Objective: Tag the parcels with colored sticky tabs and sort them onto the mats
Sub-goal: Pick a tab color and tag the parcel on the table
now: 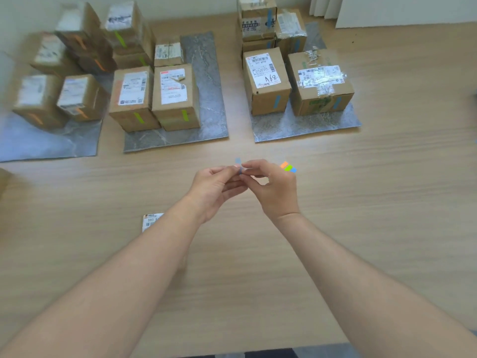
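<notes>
My left hand [215, 188] and my right hand [273, 187] meet over the middle of the wooden floor, both pinching one thin blue sticky tab [238, 165] between thumb and fingertips. A small pad of orange, green and blue tabs [288, 167] shows just behind my right hand. Three grey mats lie ahead. The left mat [51, 142] holds boxes with orange tabs, the middle mat [206, 99] holds boxes with green tabs, and the right mat [304, 125] holds boxes with blue tabs.
A parcel with a white shipping label [151, 221] peeks out beneath my left forearm, mostly hidden. A cardboard edge [4, 180] shows at the far left. A white wall and curtain [387, 9] stand at the back right.
</notes>
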Demonstrator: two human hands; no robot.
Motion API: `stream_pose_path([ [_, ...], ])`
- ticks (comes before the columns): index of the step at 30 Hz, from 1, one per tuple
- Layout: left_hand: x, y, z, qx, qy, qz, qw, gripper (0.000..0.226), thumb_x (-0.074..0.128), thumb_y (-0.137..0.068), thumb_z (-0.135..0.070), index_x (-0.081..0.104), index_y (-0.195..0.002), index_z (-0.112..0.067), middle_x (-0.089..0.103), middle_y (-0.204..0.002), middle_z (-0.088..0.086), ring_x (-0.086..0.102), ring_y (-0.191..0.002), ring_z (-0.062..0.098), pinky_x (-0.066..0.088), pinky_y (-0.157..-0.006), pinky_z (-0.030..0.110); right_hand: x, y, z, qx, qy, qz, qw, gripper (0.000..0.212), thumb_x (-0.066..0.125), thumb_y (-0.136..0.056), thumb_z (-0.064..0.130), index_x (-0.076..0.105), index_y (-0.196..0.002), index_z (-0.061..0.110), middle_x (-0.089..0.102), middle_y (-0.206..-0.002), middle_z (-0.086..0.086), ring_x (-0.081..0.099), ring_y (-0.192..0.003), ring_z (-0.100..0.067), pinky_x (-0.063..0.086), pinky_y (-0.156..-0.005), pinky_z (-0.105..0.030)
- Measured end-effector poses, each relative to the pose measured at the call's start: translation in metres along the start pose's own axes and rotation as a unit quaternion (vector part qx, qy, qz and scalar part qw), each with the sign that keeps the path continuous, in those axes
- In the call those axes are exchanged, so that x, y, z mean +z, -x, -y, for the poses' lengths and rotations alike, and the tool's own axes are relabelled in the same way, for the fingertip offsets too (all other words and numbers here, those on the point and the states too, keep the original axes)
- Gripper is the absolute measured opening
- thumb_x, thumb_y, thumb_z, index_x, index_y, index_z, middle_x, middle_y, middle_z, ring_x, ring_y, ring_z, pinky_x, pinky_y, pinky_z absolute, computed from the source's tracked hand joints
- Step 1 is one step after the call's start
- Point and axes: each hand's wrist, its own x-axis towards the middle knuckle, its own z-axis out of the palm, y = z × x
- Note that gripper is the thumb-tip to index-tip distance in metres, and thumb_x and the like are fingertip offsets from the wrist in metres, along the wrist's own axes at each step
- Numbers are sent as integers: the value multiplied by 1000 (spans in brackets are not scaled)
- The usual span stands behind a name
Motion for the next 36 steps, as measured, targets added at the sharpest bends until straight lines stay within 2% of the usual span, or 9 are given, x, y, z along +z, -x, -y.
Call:
stream_pose_path([
  [2,-25,21,-1,18,-1,5,1000,9,67,-92,-4,71,-85,1,72,-87,19,71,-80,27,61,-84,37,15,15,16,-36,21,16,999,23,84,-81,16,76,-103,18,77,-90,7,74,-86,-12,60,-78,-41],
  [5,-70,51,7,60,-33,7,998,11,67,-93,-5,72,-84,-2,74,-88,14,69,-77,23,60,-84,34,36,46,46,-62,14,12,998,25,86,-81,23,77,-103,16,77,-93,8,73,-85,-14,60,-76,-35],
  [10,-148,104,29,137,-132,-38,981,8,67,-93,-6,74,-89,-5,71,-80,13,68,-68,19,59,-69,27,73,112,87,-25,-8,-31,999,18,79,-89,22,77,-102,11,77,-95,5,70,-78,-8,57,-74,-23],
  [14,-202,140,53,152,-185,-38,970,11,66,-93,-3,73,-86,-8,70,-76,9,66,-65,17,60,-69,28,107,163,109,-31,26,-11,999,12,71,-96,17,76,-106,12,76,-97,7,68,-80,-6,50,-71,-14],
  [18,-236,154,78,165,-217,-42,961,7,68,-92,-4,73,-96,-8,72,-76,7,67,-64,15,58,-68,27,128,187,112,-36,61,42,997,32,57,-93,-5,72,-118,10,74,-112,0,69,-96,-13,55,-86,-27],
  [22,-249,157,102,168,-220,-55,959,7,72,-88,-4,69,-94,-4,72,-75,16,69,-65,24,62,-72,37,140,196,100,-42,140,118,982,57,47,-81,-17,69,-126,9,65,-135,-6,61,-124,-24,47,-106,-34],
  [26,-251,148,132,169,-230,-64,956,5,73,-86,-3,69,-84,-5,73,-73,14,69,-68,36,61,-75,47,147,198,88,-53,206,194,958,65,49,-80,-16,64,-136,13,54,-150,0,50,-135,-24,47,-103,-33],
  [30,-246,139,149,171,-198,-78,962,5,74,-86,-3,69,-85,-4,71,-74,16,66,-65,25,61,-70,43,151,191,85,-91,236,284,925,59,55,-84,-8,60,-140,11,50,-153,-1,45,-140,-27,50,-100,-44],
  [36,-239,123,157,171,-169,-114,964,13,75,-85,-6,73,-76,-15,71,-73,20,64,-61,28,59,-73,53,153,179,71,-131,228,278,924,50,67,-79,-2,71,-126,11,63,-139,-2,56,-126,-29,54,-95,-42],
])
